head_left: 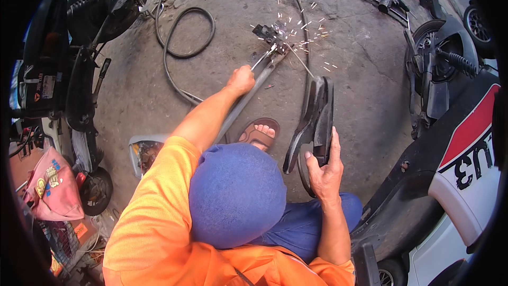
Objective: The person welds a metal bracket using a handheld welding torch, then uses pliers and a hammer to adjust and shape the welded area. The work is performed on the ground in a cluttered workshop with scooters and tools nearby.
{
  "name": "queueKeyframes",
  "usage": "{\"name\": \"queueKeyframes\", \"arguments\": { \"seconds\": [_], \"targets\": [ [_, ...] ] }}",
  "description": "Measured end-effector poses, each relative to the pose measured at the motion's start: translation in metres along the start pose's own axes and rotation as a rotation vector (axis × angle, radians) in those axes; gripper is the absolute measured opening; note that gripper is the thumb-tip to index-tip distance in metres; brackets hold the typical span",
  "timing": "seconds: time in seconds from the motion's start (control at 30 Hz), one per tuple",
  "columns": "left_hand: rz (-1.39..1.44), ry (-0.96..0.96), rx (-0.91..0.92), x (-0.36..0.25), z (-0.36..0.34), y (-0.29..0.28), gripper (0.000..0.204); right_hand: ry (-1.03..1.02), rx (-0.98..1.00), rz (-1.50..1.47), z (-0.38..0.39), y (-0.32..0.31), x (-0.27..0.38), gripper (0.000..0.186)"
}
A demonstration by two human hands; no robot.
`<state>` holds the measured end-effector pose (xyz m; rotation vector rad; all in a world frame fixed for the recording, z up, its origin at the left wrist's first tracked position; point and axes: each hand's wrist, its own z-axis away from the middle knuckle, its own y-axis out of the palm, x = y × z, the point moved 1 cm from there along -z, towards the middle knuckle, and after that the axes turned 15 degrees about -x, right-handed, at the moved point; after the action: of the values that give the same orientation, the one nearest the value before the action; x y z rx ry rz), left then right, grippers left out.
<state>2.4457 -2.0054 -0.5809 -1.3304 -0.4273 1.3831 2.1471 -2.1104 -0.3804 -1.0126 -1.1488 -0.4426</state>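
Note:
My left hand (241, 80) is closed around a slim silver metal tool (263, 58), perhaps pliers; its far end meets a dark metal bracket (271, 34). A long grey metal bar (244, 99) slants from beside my sandal up to the bracket. In my right hand (325, 172) is a black welding tool (320, 119), its cable bending down by my wrist. A thin welding rod (300, 62) sticks out of its top toward the bar's far end. Bright sparks scatter around the rod's tip and hide part of the joint.
A thick black cable (203, 21) loops across the concrete floor. Motor scooter parts (79, 74) crowd the left, near a pink bag (57, 190). On the right are a wheel assembly (434, 63) and a white-and-red vehicle panel (468, 132). Tools (389, 2) lie far right.

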Motion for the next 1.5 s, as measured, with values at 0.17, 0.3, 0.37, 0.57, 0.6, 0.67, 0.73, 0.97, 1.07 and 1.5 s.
{"name": "queueKeyframes", "arguments": {
  "seconds": [0.17, 0.3, 0.37, 0.57, 0.6, 0.67, 0.73, 0.97, 1.07, 1.5],
  "targets": [
    [-0.002, -0.025, 0.023, -0.009, 0.003, -0.005, 0.026, -0.1, -0.018, 0.168, 0.005, -0.002, 0.004, 0.075],
    [0.0, -0.025, 0.029, -0.009, 0.004, -0.006, 0.026, -0.048, -0.033, 0.086, 0.002, -0.003, -0.005, 0.075],
    [0.002, -0.034, 0.034, -0.008, 0.003, -0.006, 0.027, -0.013, -0.024, 0.059, 0.003, -0.003, -0.003, 0.075],
    [0.0, -0.047, 0.035, -0.008, 0.003, -0.005, 0.027, -0.033, 0.006, 0.07, 0.004, -0.001, -0.004, 0.074],
    [-0.004, -0.05, 0.034, -0.007, 0.003, -0.005, 0.027, -0.041, 0.008, 0.07, 0.003, 0.0, -0.004, 0.074],
    [-0.01, -0.047, 0.04, -0.009, 0.003, -0.005, 0.027, -0.039, 0.008, 0.072, 0.003, 0.0, -0.004, 0.074],
    [-0.01, -0.043, 0.041, -0.01, 0.004, -0.005, 0.027, -0.022, 0.009, 0.072, 0.003, 0.0, -0.002, 0.073],
    [-0.009, -0.041, 0.023, -0.008, 0.003, -0.003, 0.027, -0.038, 0.019, 0.091, 0.001, 0.001, -0.004, 0.073],
    [-0.005, -0.028, 0.014, -0.006, 0.003, -0.003, 0.026, 0.008, 0.029, 0.067, 0.001, 0.001, -0.003, 0.073],
    [-0.009, -0.017, 0.024, -0.005, 0.001, -0.001, 0.026, -0.026, 0.017, 0.037, 0.002, 0.004, 0.0, 0.074]
  ]
}}
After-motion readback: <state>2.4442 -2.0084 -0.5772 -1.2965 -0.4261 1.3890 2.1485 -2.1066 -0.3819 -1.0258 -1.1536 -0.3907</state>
